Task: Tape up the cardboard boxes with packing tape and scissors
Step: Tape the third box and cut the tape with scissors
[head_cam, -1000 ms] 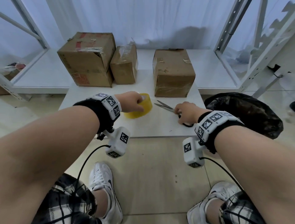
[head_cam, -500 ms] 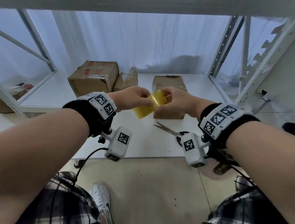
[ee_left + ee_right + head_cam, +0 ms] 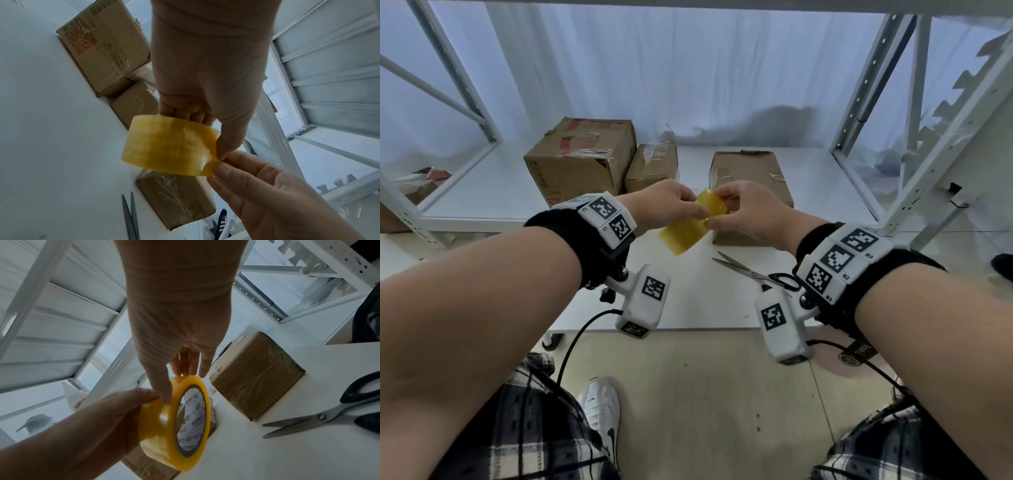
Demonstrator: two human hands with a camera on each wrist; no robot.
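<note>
Taking the tape roll [image 3: 690, 222] as landmark and going left to right: the large box [image 3: 582, 156] and the small box [image 3: 652, 166] stand on the desk [image 3: 688, 308] behind and left of the roll; the left hand [image 3: 662, 205] holds the roll in a curled grip, fingers wrapped over its rim; a second ago this hand held the roll low over the desk while the right hand lay on the scissors [image 3: 753, 274], and both hands have since come up with the roll between them; the right hand [image 3: 746, 210], just right of the roll, pinches at its outer face with thumb and fingertips, a narrow grip on the tape's loose end; this likely means the person is hunting the free edge to peel a strip, so no box is taped yet in this round; the third box [image 3: 750, 178] sits behind and right of the roll, partly hidden by the hands; the scissors lie below and right of the roll, blades slightly parted, untouched; white shelf frames [image 3: 914, 137] flank the desk; nothing blocks the reach to any box.
</note>
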